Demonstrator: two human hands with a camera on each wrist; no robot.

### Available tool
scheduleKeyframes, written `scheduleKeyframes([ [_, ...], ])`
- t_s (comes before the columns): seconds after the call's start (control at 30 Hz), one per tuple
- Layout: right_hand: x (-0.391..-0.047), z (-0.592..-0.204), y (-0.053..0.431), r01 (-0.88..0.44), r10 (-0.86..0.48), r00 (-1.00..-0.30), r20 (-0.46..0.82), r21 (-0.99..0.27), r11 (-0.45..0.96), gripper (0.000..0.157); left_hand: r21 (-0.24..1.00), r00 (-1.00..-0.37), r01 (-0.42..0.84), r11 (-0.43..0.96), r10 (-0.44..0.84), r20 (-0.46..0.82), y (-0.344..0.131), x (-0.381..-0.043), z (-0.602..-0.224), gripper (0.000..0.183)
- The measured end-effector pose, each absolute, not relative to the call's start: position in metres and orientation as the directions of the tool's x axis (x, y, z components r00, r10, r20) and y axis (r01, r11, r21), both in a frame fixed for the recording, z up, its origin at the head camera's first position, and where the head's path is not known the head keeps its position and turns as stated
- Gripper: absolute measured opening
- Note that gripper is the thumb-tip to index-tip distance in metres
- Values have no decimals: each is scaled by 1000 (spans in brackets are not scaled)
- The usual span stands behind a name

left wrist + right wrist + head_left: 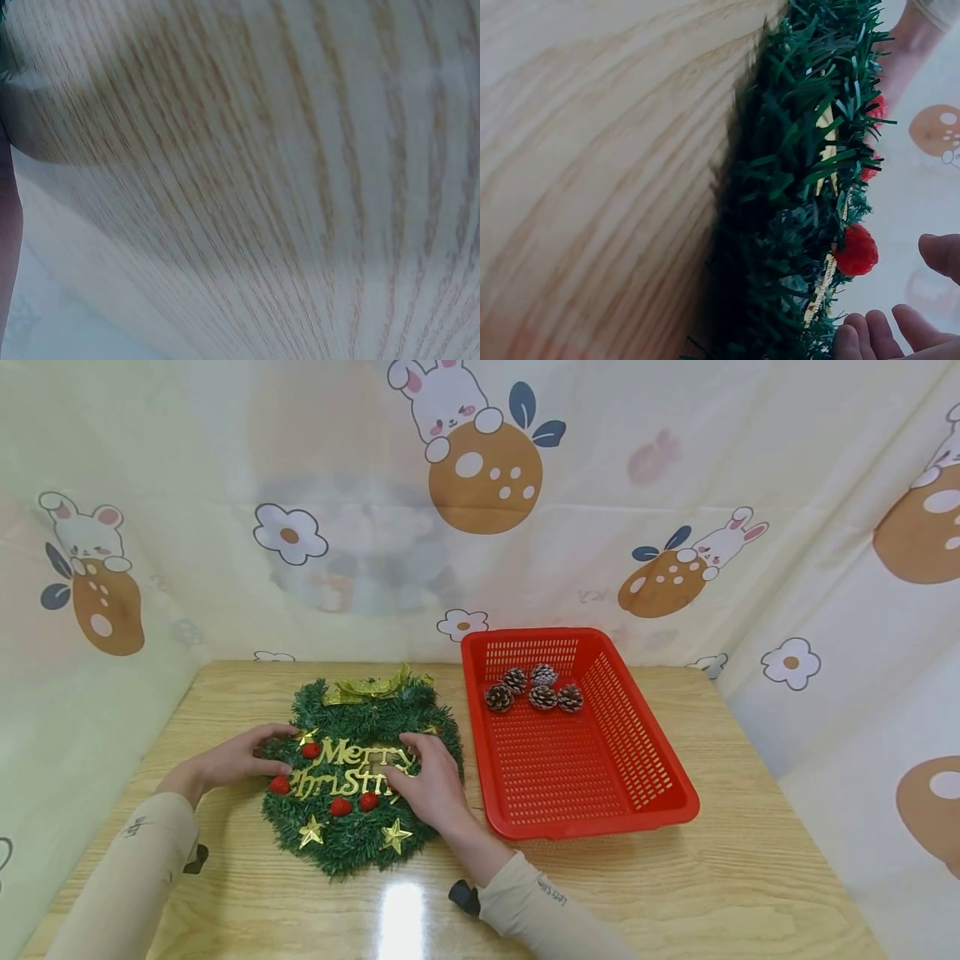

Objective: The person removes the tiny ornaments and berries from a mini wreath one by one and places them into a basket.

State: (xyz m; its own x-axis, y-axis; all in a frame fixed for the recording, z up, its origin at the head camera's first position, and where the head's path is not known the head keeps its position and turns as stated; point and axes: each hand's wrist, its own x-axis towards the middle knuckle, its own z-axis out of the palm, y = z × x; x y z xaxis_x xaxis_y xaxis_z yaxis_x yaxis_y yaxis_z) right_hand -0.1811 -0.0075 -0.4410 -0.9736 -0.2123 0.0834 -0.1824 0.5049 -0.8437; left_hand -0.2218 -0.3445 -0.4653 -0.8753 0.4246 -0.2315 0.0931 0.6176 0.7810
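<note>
A green tinsel wreath point(360, 852) lies on the table with gold "Merry Christmas" lettering point(337, 781), red berry-like balls point(341, 807), gold stars point(395, 836) and a gold bow point(367, 689) at its top. At the wreath's left edge is my left hand point(238, 757), thumb and fingers spread apart near a star and a red ball. Over the right end of the lettering hovers my right hand point(433, 781), thumb and fingers apart. In the right wrist view, this hand point(900, 334) has a gap between thumb and fingers, beside a red ball point(856, 250). The left wrist view shows mostly tabletop.
A red plastic basket point(491, 777) stands right of the wreath, with several pine cones point(543, 697) at its far end. The wooden table point(720, 860) meets a patterned curtain point(360, 527) at the back and sides.
</note>
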Motion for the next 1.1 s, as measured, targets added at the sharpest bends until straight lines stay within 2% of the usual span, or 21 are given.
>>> scheduleKeyframes([
  [0.73, -187, -456, -6, -181, -245, -968, 49, -813, 553, 51, 778, -875, 109, 619, 431, -221, -344, -223, -467, 69],
  [1.1, -184, -460, -5, -235, -279, -957, 82, -784, 574, 49, 769, -876, 107, 630, 426, -227, -344, -222, -467, 70],
])
